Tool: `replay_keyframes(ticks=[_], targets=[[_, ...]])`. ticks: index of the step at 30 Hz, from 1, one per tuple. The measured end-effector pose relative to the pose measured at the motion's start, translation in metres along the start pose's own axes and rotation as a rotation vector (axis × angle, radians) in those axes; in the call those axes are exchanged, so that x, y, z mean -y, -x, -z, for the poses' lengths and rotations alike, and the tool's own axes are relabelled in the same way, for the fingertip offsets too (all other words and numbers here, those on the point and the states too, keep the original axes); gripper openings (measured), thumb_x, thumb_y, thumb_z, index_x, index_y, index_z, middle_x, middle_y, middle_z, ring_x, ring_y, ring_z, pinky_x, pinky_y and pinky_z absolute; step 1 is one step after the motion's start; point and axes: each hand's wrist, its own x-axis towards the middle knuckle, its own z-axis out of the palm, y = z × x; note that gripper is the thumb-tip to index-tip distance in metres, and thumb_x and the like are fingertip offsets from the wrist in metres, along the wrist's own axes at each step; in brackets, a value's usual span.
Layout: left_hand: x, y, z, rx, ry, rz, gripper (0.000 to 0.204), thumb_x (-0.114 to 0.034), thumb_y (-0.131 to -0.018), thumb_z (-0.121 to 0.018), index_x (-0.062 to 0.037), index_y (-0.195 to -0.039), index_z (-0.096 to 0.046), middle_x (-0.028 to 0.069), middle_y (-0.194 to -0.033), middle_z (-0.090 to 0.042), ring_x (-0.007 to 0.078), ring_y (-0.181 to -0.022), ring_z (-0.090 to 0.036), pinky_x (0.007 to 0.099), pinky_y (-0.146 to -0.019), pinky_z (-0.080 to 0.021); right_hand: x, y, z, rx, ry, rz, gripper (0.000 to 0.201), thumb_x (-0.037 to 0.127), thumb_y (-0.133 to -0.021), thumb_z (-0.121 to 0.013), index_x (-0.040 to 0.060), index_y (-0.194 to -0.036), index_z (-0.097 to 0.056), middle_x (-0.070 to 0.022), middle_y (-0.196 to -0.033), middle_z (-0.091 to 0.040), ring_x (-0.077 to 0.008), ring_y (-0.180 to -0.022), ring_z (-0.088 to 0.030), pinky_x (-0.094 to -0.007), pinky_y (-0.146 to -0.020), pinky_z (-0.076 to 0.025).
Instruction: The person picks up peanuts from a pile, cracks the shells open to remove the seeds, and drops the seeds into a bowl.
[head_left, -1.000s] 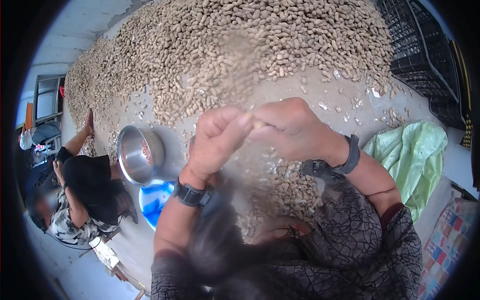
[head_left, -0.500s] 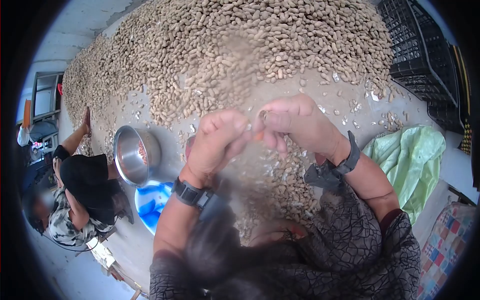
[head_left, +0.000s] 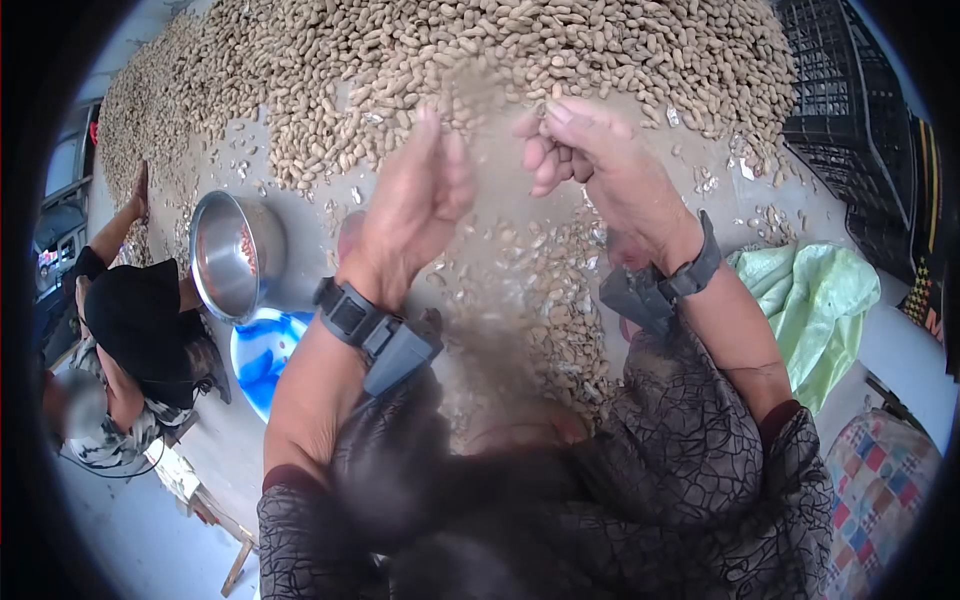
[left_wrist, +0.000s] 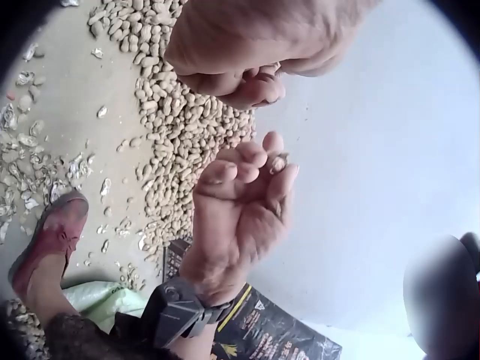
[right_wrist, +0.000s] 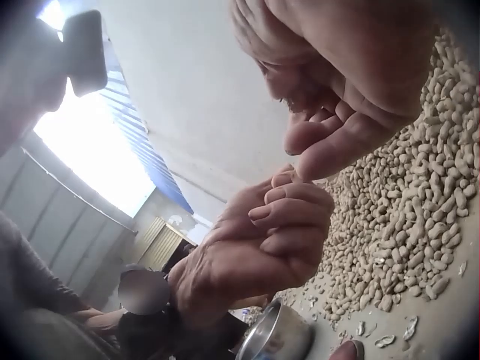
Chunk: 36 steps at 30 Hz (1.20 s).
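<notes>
My right hand (head_left: pixel 600 160) pinches a small broken peanut shell (left_wrist: pixel 278 163) between thumb and forefinger, with the other fingers bent beneath. Across a gap to its left, my left hand (head_left: pixel 420 200) is raised, blurred in the head view. The right wrist view gives its fingers (right_wrist: pixel 296 214) curled in toward the palm, with nothing showing in them; the inside of the palm is hidden. Both hands hang over the floor in front of a large heap of unshelled peanuts (head_left: pixel 420 60). Below them lies a pile of empty shells (head_left: pixel 560 330).
A steel bowl (head_left: pixel 270 255) with some reddish kernels stands at left, beside a blue-and-white basin (head_left: pixel 262 350). Another person (head_left: pixel 110 390) sits beyond them. At right are a green sack (head_left: pixel 815 300) and black crates (head_left: pixel 840 110).
The hands were together at a peanut, then parted; now they are farther forward and wider apart. A shell stays in the right fingers. The head view has shifted, moving the bowl leftward.
</notes>
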Motion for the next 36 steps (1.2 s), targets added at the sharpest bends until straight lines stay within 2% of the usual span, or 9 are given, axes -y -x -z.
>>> replay_keyframes(ticks=[2,6,13,19,22,24,28,30,36], targets=[[-0.009,0.006,-0.009,-0.21,-0.107,-0.071,0.035,-0.034,-0.096,-0.041,-0.0034,-0.085,-0.055,-0.0024,-0.062,-0.043,0.0057,-0.046,-0.03,0.0174,-0.041,-0.023,0.005,0.002,0.003,-0.034,0.097,0.035,0.027,0.02,-0.091,-0.042,-0.0021,-0.096,-0.057,-0.0073,-0.083,-0.062,-0.0117,-0.068,-0.058,-0.0251,-0.066,-0.05],[-0.022,0.01,0.001,-0.226,-0.459,-0.106,0.024,-0.016,-0.093,-0.047,0.0029,-0.105,-0.057,-0.004,-0.063,-0.046,0.0023,-0.047,-0.031,0.0167,-0.04,-0.022,-0.003,0.001,0.005,-0.032,0.127,0.025,0.025,0.019,-0.09,-0.043,-0.0014,-0.093,-0.057,-0.0074,-0.083,-0.062,-0.011,-0.068,-0.059,-0.0255,-0.067,-0.05],[-0.025,0.007,0.054,-0.354,-0.353,0.075,0.017,-0.002,-0.088,-0.045,0.0022,-0.101,-0.055,-0.002,-0.068,-0.05,0.0026,-0.047,-0.032,0.0156,-0.041,-0.022,-0.055,0.006,0.027,0.067,0.132,-0.261,0.018,0.013,-0.085,-0.046,-0.0004,-0.086,-0.058,-0.0066,-0.08,-0.061,-0.0099,-0.066,-0.058,-0.0208,-0.055,-0.049],[-0.037,0.021,0.066,-0.313,-0.341,-0.037,0.023,-0.002,-0.088,-0.039,0.003,-0.104,-0.055,-0.0007,-0.069,-0.053,0.0013,-0.047,-0.032,0.0144,-0.039,-0.022,-0.129,-0.011,-0.003,0.308,0.27,-0.468,0.012,0.008,-0.082,-0.052,0.0026,-0.087,-0.061,-0.0029,-0.074,-0.06,-0.0082,-0.063,-0.057,-0.0202,-0.055,-0.048],[-0.041,0.031,0.062,-0.314,-0.245,-0.105,0.021,-0.005,-0.091,-0.041,0.0056,-0.104,-0.054,-0.0004,-0.07,-0.054,0.0013,-0.047,-0.032,0.0146,-0.04,-0.024,-0.175,-0.022,-0.015,0.426,0.66,-0.261,0.015,0.009,-0.079,-0.054,0.0024,-0.091,-0.061,-0.0045,-0.08,-0.064,-0.0113,-0.065,-0.058,-0.0251,-0.06,-0.049],[-0.043,0.04,0.061,-0.323,-0.232,-0.112,0.021,-0.006,-0.092,-0.042,0.0059,-0.104,-0.054,-0.0004,-0.069,-0.053,0.0015,-0.048,-0.032,0.0146,-0.041,-0.024,-0.2,-0.028,-0.021,0.491,0.904,-0.081,0.021,0.011,-0.078,-0.054,0.0037,-0.097,-0.061,-0.0095,-0.089,-0.067,-0.0214,-0.071,-0.062,-0.0337,-0.068,-0.05],[-0.054,0.06,0.068,-0.225,-0.093,-0.102,0.007,-0.008,-0.092,-0.046,-0.0018,-0.092,-0.048,0.0003,-0.069,-0.046,0.0042,-0.051,-0.037,0.0163,-0.041,-0.027,-0.228,-0.027,-0.039,0.541,1.172,-0.153,0.026,0.013,-0.077,-0.053,0.0059,-0.101,-0.06,-0.0137,-0.097,-0.064,-0.0309,-0.082,-0.062,-0.0399,-0.074,-0.049],[-0.06,0.068,0.072,-0.219,-0.047,-0.127,0.008,-0.009,-0.093,-0.045,-0.0017,-0.094,-0.048,0.0005,-0.07,-0.046,0.0044,-0.052,-0.037,0.0163,-0.041,-0.028,-0.238,-0.027,-0.042,0.567,1.214,-0.142,0.021,0.011,-0.079,-0.049,-0.0026,-0.091,-0.059,-0.0226,-0.084,-0.061,-0.0364,-0.078,-0.06,-0.045,-0.071,-0.048],[-0.063,0.087,0.085,-0.243,0.049,-0.214,0.022,-0.007,-0.091,-0.043,0.0066,-0.105,-0.053,0.0012,-0.073,-0.052,0.0027,-0.051,-0.037,0.015,-0.042,-0.028,-0.252,-0.033,-0.049,0.588,1.378,-0.053,0.019,0.014,-0.08,-0.053,-0.0026,-0.086,-0.06,-0.0214,-0.081,-0.06,-0.0358,-0.079,-0.06,-0.0448,-0.071,-0.048]])
